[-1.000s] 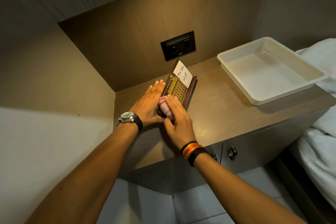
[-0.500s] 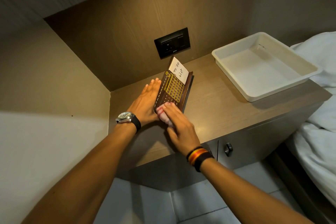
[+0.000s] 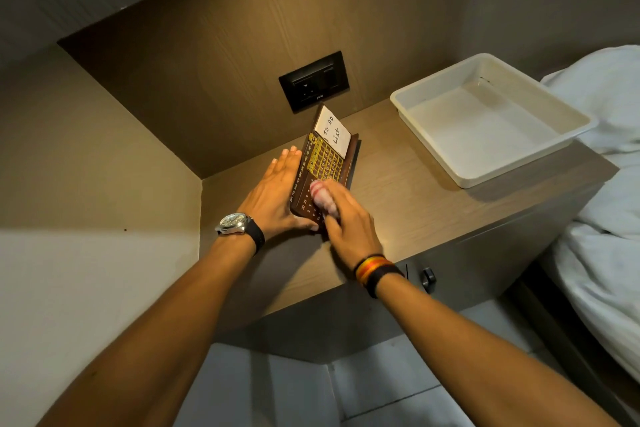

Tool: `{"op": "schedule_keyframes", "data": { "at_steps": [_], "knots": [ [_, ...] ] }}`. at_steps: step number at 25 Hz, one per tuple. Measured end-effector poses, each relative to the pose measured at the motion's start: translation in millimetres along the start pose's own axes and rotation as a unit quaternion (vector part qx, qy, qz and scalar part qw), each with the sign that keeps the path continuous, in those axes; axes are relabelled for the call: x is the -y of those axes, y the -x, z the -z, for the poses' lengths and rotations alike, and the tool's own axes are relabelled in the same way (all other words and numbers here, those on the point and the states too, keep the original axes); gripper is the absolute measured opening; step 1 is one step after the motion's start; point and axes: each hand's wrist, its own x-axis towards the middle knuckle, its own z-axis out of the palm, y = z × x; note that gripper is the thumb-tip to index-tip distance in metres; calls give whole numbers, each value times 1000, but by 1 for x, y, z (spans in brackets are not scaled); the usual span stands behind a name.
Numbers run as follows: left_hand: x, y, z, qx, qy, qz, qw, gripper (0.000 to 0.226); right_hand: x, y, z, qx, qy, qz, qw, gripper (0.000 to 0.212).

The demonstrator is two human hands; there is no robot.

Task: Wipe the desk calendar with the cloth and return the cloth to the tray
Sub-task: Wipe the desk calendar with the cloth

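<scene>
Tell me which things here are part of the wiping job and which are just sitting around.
In the job: desk calendar, cloth, tray, left hand, right hand.
Just there: wall socket, white bedding, cabinet handle.

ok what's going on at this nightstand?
A person is wiping a desk calendar lying on the nightstand. The left hand lies flat against the calendar's left edge to steady it, while the right hand presses a bunched pink cloth onto its lower face. The white tray sits empty to the right, so the cloth isn't back yet.
</scene>
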Motion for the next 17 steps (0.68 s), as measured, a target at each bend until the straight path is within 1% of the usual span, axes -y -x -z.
{"op": "schedule_keyframes", "data": {
  "at_steps": [1,2,3,4,6,7,8,11,12,13,15,16,17],
  "knots": [
    [-1,0,0,-2,1,4,1000,149,8,-13,-2,-19,-15,-35,999,63],
    [-1,0,-1,-2,1,8,1000,149,15,-18,-5,-30,-25,-48,998,63],
    [-2,0,-2,0,2,9,1000,147,19,-15,-10,-32,-23,-33,999,65],
    [0,0,-2,0,5,6,1000,145,18,-4,-13,-18,-11,2,1000,67],
    [2,0,-2,0,8,-1,1000,143,8,26,-10,23,10,76,997,72],
    [1,0,-2,-3,5,-1,1000,143,2,32,-4,31,13,88,996,72],
    [0,-1,-2,-6,2,1,1000,145,-3,28,0,22,9,80,996,69],
    [-2,-2,-2,-6,-1,12,1000,148,9,-7,-5,-38,-15,-13,999,65],
    [-3,-1,-2,-5,1,16,1000,147,16,-10,-10,-36,-11,-18,999,66],
    [-2,0,-2,-2,4,17,1000,145,19,-4,-14,-21,3,4,1000,67],
    [1,1,-1,-1,8,9,1000,141,11,18,-13,28,30,77,996,68],
    [1,1,-1,-4,8,6,1000,141,4,27,-7,49,35,96,994,69],
    [-1,1,-1,-7,7,6,1000,141,-2,30,1,54,36,96,993,69]
  ]
}}
